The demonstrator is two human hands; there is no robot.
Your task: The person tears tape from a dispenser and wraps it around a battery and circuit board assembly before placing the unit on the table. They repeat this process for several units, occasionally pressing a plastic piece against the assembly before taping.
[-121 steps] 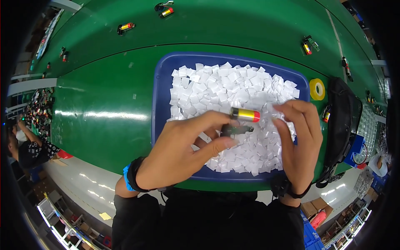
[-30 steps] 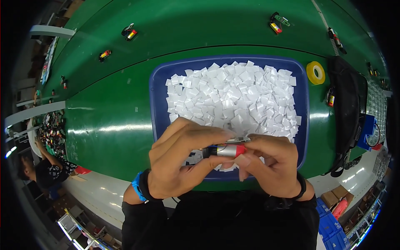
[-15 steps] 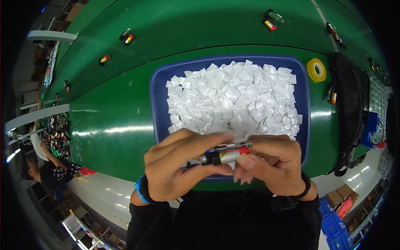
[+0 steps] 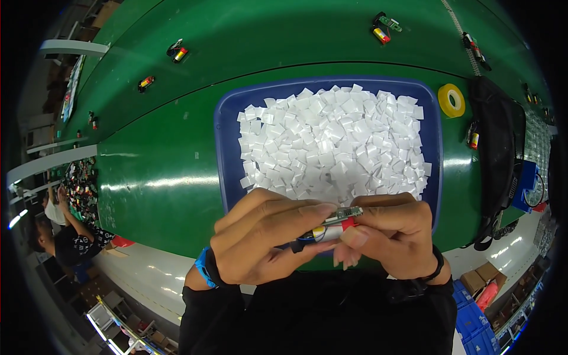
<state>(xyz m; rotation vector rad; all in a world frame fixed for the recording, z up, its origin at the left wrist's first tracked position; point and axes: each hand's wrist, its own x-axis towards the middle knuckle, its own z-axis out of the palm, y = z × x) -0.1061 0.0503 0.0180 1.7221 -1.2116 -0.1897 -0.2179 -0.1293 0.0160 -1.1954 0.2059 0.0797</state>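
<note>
Over the near edge of a blue tray (image 4: 220, 148), both my hands hold a small battery assembly (image 4: 326, 232). It has a silver-and-yellow cylindrical cell with a red end, a black part, thin wires and a small circuit board on top. My left hand (image 4: 251, 242) is closed around its left side, the fingers over the board and the thumb below. My right hand (image 4: 393, 234) pinches the red end and the board's right end. The fingers hide much of the assembly. White square pieces (image 4: 331, 136), glossy and loosely heaped, fill the tray beyond my hands.
A yellow tape roll (image 4: 451, 100) lies right of the tray, near a black bag (image 4: 497, 142). Similar battery assemblies (image 4: 381, 35) sit spread over the green table (image 4: 160, 148). At far left, a co-worker (image 4: 65, 236) reaches toward a pile of assemblies (image 4: 81, 186).
The assembly has tilted, its right end higher, and my left fingers now cover more of the black part. Both hands stay closed on it. The co-worker's arm has shifted slightly.
</note>
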